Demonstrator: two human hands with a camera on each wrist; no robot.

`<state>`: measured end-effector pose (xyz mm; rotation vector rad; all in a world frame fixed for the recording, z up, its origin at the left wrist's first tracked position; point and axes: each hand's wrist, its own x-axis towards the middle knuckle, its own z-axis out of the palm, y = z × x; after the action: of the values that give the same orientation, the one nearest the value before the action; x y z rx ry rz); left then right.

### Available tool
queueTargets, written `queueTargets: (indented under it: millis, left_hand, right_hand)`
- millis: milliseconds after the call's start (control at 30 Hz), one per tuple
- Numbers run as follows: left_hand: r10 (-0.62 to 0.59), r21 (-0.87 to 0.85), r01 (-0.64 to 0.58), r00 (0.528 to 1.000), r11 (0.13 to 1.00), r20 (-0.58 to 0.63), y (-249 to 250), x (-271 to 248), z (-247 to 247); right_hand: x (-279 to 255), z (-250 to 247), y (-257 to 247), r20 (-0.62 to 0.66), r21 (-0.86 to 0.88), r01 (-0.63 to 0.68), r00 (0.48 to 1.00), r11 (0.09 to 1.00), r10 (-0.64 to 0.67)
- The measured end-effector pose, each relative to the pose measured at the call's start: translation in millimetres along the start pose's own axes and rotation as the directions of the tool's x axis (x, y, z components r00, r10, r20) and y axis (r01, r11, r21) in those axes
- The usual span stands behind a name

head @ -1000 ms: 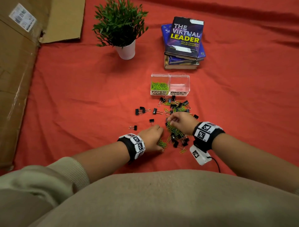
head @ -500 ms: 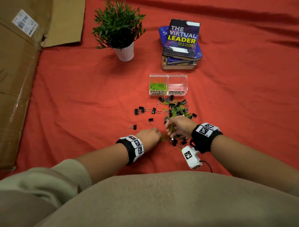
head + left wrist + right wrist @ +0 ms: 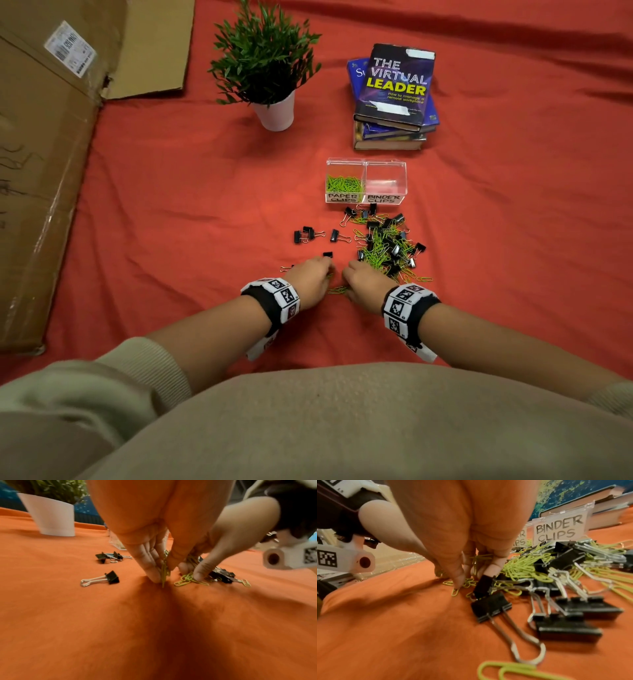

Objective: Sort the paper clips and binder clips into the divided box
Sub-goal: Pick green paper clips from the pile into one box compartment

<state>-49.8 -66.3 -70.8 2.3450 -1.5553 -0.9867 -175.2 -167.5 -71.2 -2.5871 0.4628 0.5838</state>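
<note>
The clear divided box stands ahead; its "PAPER CLIPS" half holds green paper clips, and the "BINDER CLIPS" half looks empty. A mixed pile of black binder clips and green paper clips lies in front of it. My left hand pinches a bunch of green paper clips upright against the cloth. My right hand is beside it at the pile's near left edge. Its fingertips pinch at loose green paper clips, with more clips caught between the fingers.
Loose binder clips lie left of the pile, one close to my left hand. A potted plant and a stack of books stand behind the box. Flattened cardboard covers the left side of the red cloth.
My right hand has drawn back from the pile's middle toward my left hand. The left hand has edged forward, and the two now nearly touch over a few paper clips.
</note>
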Motion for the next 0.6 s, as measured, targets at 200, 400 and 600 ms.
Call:
queueTargets:
  millis: [200,400,600]
  left_hand:
    - [-0.129,-0.339,0.121,0.992,0.933,-0.001,-2.7,9.5,-15.4]
    - [-0.282,-0.593,0.263,0.957,0.761,0.062,5.5,18.3,-16.1]
    - [-0.186,-0.214,0.198,0.979,0.957,0.078,8.3,19.1,-11.8]
  right_hand:
    - [1.1,3.0,-0.7,0.016,0.039,-0.016,1.0,0.999,0.016]
    - [0.8,-12.5,9.6,-0.041,0.369,-0.143,0.985,0.918,0.17]
    - [-2.0,-43.5,26.5,0.1,0.814,-0.252,0.948,0.523,0.301]
